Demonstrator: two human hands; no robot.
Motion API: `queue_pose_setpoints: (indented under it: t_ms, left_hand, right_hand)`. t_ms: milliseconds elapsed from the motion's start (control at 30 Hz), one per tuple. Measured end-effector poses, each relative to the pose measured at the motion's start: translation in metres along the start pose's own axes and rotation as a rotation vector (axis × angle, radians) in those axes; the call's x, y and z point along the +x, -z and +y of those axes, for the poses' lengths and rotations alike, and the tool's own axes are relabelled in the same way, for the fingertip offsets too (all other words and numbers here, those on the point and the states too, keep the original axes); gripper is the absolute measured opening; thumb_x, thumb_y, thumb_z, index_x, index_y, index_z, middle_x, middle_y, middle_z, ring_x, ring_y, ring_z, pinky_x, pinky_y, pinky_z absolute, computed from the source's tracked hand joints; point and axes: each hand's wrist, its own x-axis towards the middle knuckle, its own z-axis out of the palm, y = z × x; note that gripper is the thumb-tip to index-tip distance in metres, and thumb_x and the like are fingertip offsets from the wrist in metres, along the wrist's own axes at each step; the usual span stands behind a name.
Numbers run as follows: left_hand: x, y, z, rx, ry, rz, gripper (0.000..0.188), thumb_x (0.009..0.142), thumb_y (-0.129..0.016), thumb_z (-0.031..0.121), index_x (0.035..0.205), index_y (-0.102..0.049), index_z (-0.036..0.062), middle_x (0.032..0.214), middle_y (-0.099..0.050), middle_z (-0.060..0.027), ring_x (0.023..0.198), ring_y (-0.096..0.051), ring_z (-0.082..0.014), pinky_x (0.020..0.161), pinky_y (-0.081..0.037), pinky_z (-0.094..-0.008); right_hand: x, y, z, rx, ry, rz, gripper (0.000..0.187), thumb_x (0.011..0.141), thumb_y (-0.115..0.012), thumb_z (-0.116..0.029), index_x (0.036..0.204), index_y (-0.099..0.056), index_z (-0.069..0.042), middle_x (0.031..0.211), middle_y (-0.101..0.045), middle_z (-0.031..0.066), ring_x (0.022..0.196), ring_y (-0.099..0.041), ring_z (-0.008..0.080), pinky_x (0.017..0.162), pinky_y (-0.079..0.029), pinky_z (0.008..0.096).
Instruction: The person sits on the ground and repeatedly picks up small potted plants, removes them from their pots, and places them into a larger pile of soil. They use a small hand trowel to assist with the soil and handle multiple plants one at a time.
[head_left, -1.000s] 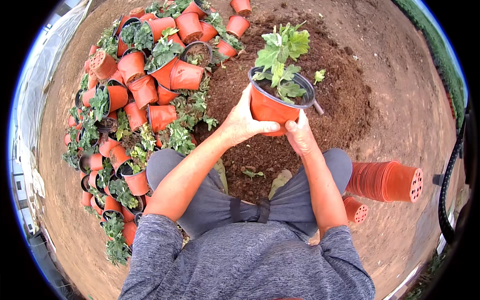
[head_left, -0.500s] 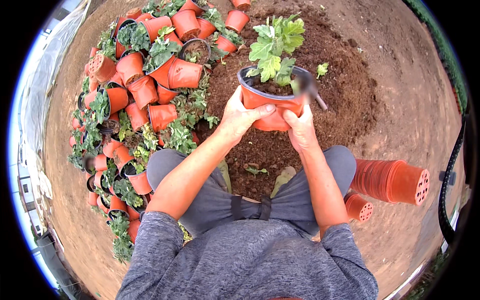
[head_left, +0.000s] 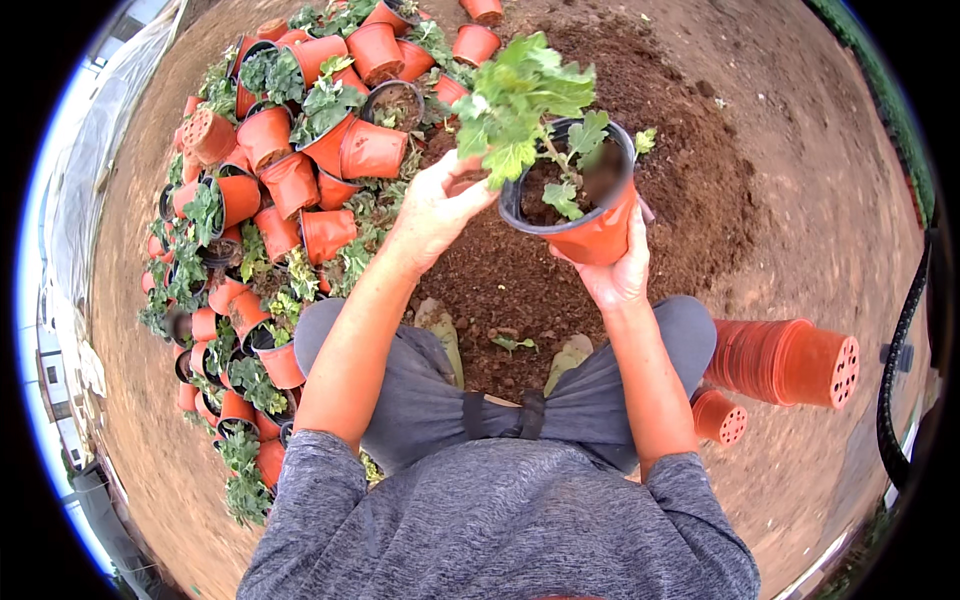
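Note:
A flowerpot (head_left: pixel 597 240), orange-red with a dark rim, is held up in front of me and tilted towards my body. My right hand (head_left: pixel 620 272) grips it from below and on its right side. A leafy green plant (head_left: pixel 528 92) with lobed leaves grows from the soil inside and leans left over the rim. Close to its lower leaves, my left hand (head_left: pixel 435 215) is off the pot, thumb and fingers apart; leaves partly cover the fingertips. A blurred dark patch hides part of the pot's inside.
Many orange pots (head_left: pixel 290 180) with plants lie heaped on my left. Loose brown soil (head_left: pixel 690 170) is mounded ahead. On the right, a long stack of nested pots (head_left: pixel 765 362) lies sideways beside a shorter stack (head_left: pixel 718 416). My shoes rest on soil between my knees.
My left hand has let go of the pot and moved left beside the leaves. The pot has tipped towards me in my right hand, and the plant now leans left.

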Motion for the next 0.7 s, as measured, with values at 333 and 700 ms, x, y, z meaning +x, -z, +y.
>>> queue_pose_setpoints:
  t_ms: [333,700]
  left_hand:
    - [0.0,-0.021,-0.041,0.281,-0.117,0.014,0.07,0.079,-0.078,0.017,0.137,-0.043,0.0008,0.125,-0.058,-0.0069,0.116,-0.051,-0.0159,0.101,-0.04,-0.034]
    - [-0.001,-0.025,-0.029,0.208,-0.241,0.274,0.041,0.082,-0.075,0.017,0.116,-0.059,0.001,0.11,-0.062,-0.0074,0.104,-0.056,-0.0182,0.093,-0.044,-0.0345]
  right_hand:
    - [0.01,0.008,0.009,-0.249,0.112,-0.018,0.054,0.094,-0.059,-0.028,0.138,-0.04,-0.004,0.134,-0.052,0.0087,0.12,-0.052,0.0219,0.104,-0.042,0.0389]
    - [0.009,0.004,0.023,-0.079,-0.141,0.011,0.052,0.098,-0.043,-0.047,0.139,-0.043,-0.015,0.138,-0.049,0.0054,0.126,-0.048,0.0238,0.106,-0.039,0.0464]
